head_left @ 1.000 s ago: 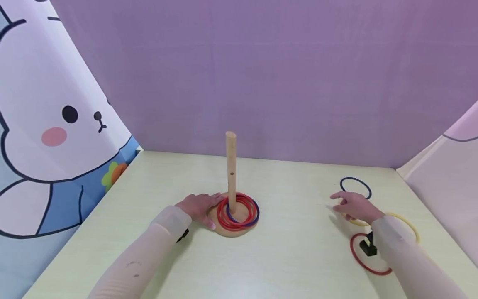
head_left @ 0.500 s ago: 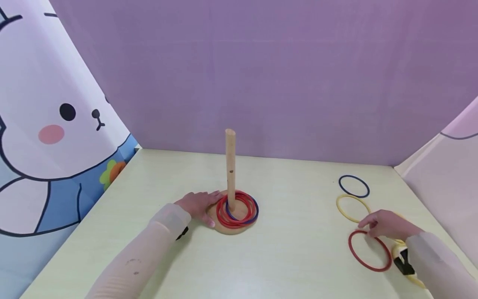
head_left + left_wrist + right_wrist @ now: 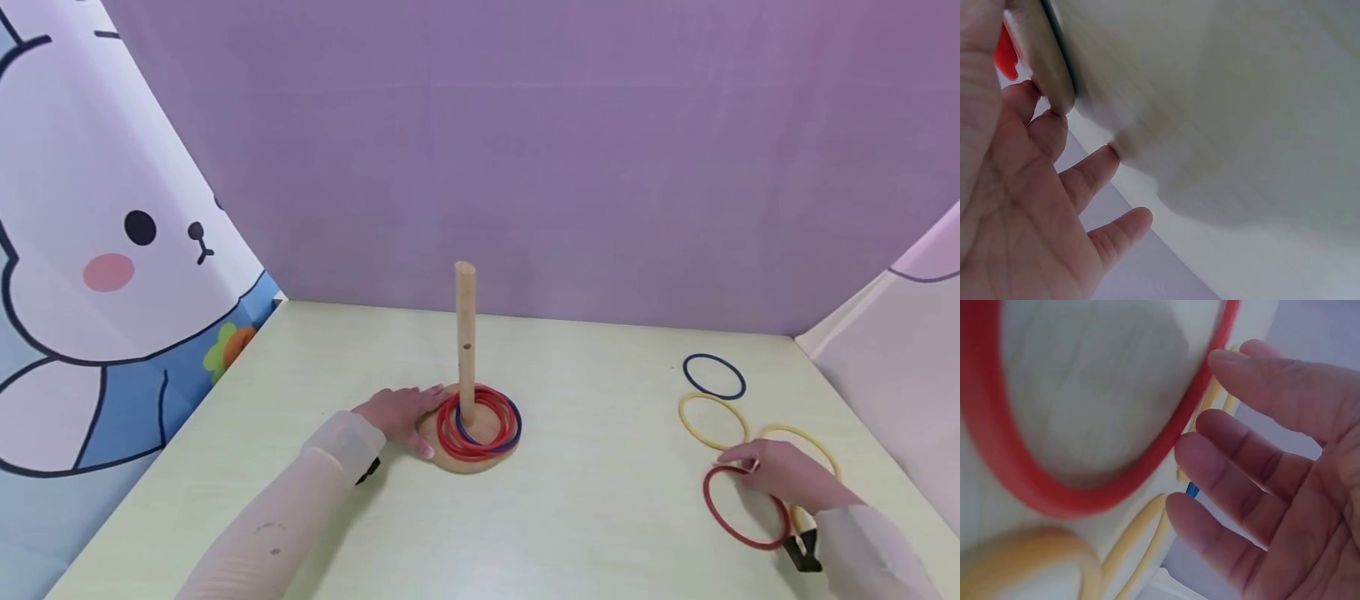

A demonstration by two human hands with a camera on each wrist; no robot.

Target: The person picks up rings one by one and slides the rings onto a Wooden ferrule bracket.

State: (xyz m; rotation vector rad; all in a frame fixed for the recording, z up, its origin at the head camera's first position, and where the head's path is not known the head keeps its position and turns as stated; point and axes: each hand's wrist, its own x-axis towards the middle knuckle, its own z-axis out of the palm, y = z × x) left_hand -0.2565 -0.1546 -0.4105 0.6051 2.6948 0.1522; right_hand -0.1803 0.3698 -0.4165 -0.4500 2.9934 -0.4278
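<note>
Pale green tabletop carries everything. Round wooden base with upright wooden peg at table centre; stack of red and blue plastic rings round peg foot. My left hand flat, fingers spread, resting on base's left rim. My right hand near right edge, fingers relaxed and slightly parted, fingertips touching far rim of loose red plastic ring lying flat. Two yellow plastic rings just behind; dark blue plastic ring farther back.
</note>
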